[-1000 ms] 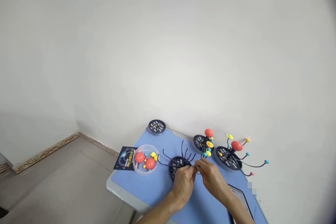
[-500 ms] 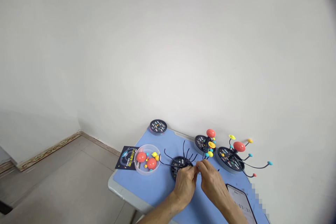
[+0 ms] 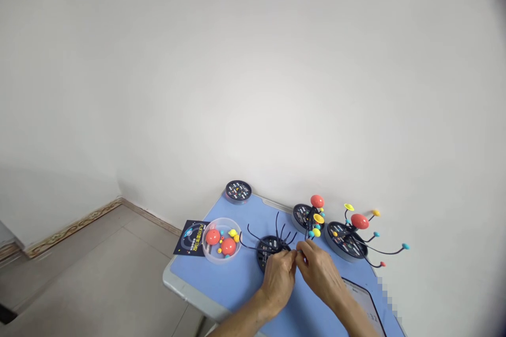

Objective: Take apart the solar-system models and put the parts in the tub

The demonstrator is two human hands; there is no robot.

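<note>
one round black base [image 3: 265, 254] is lying on the blue bench [image 3: 237, 279], with at least six black bent arms [image 3: 276, 224] rising from it. two hands are meeting at its near right side: the left hand [image 3: 279, 276] is overlapping it in view, and the right hand [image 3: 318, 268] is working just beside. both are curling in, thumb and fingers pressing together; i cannot tell what, if anything, they are pinching. beyond the right hand, two finished models are standing: a left model [image 3: 302, 216] and a right model [image 3: 346, 245], each carrying one big red ball and several small coloured ones. leftward, one clear tub [image 3: 211, 254] is holding two large red balls [image 3: 228, 246] plus smaller pieces, partly covering one card [image 3: 188, 238]. one dark disc [image 3: 238, 189] is sitting at the far corner; one phone [image 3: 366, 297] is lying partly behind the right forearm.
</note>
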